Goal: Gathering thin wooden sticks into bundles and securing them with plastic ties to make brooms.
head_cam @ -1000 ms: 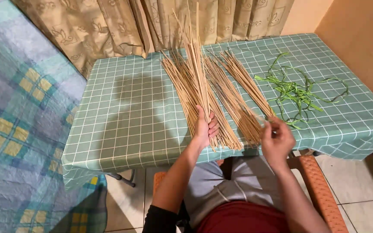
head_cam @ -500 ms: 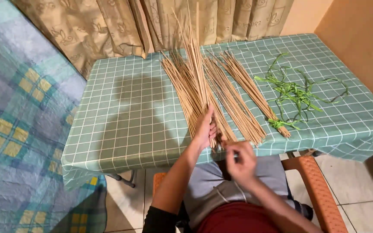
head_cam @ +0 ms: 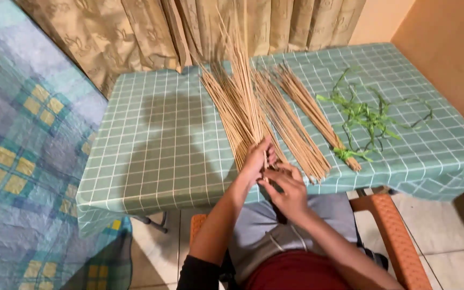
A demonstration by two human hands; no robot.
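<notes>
Right hand [head_cam: 288,190] has swung back from the green-tied bundle [head_cam: 318,115], fingers now pinching stick ends beside the left hand [head_cam: 256,161], which grips the upright sheaf of thin tan sticks [head_cam: 243,102].

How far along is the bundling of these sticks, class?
Done: one stick bundle lies tied with a green strip near its end. In hand: the left hand grips an upright bunch of sticks while the right hand works at its base. Left: a loose pile and spare green strips.
</notes>
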